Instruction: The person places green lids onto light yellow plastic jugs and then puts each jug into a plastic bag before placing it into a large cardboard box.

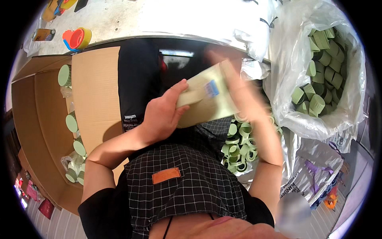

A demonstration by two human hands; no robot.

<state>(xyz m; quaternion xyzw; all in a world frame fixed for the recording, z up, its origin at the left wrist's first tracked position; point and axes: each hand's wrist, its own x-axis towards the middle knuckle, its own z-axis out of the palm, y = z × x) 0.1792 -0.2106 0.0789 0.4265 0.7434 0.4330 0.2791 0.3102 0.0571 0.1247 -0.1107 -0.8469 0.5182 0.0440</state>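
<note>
My left hand (162, 111) is wrapped around the handle (191, 97) of a pale green jug (217, 105), which lies tilted across my lap. A small blue and white sticker (212, 88) sits on the jug's side. Along the jug's right end passes my right hand (238, 87), smeared by motion, so its fingers cannot be made out. Just right of my lap, partly behind my right forearm, several light green ring-shaped parts (238, 149) lie in a heap. A clear plastic bag (292, 111) at the right holds several green caps (318, 104).
An open cardboard box (41, 115) stands at the left, with several green round-ended pieces (72, 122) inside. On the white table (119, 22) ahead are a yellow tape roll (82, 38), a red piece (68, 35) and a can (43, 35). Printed plastic sacking (302, 163) lies at the lower right.
</note>
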